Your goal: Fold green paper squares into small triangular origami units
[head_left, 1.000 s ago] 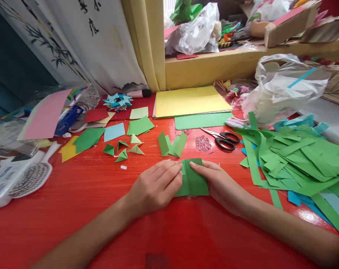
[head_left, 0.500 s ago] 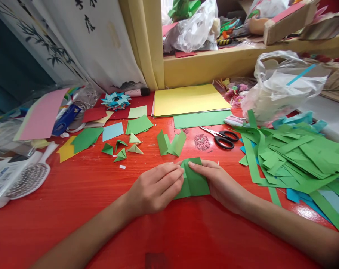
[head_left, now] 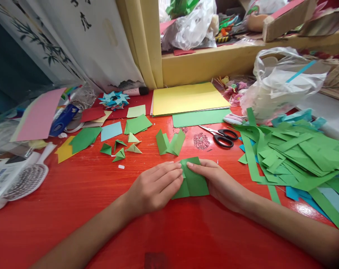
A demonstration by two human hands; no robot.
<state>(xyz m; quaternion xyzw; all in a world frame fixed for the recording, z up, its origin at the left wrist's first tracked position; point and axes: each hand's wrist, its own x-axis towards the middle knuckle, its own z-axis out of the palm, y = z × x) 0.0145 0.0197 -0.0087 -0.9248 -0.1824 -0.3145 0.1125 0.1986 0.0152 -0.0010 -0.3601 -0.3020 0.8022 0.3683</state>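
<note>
A green square of paper (head_left: pixel 196 183) with a crease down its middle is held between my hands, just above the red table (head_left: pixel 124 235). My left hand (head_left: pixel 156 185) closes on its left side, the fingers covering part of that half. On the right edge, my right hand (head_left: pixel 214 179) pinches the paper with the thumb on top and the other fingers behind. Just beyond stand two folded green papers (head_left: pixel 170 142) in a V shape. Several small folded paper pieces (head_left: pixel 119 154) lie to the left of them. Black-handled scissors (head_left: pixel 224 137) rest behind my right hand.
Green paper strips (head_left: pixel 295 157) are heaped at the right, below a clear plastic bag (head_left: pixel 287 86). Yellow paper sheets (head_left: pixel 188 99) lie at the back. Leftward are green squares (head_left: pixel 137 124), a blue paper star ring (head_left: pixel 114 100) and a white hairbrush (head_left: pixel 29 179).
The view has shifted very slightly. Both hands keep their grip on the green paper in almost the same place, with the left fingers moved a little.
</note>
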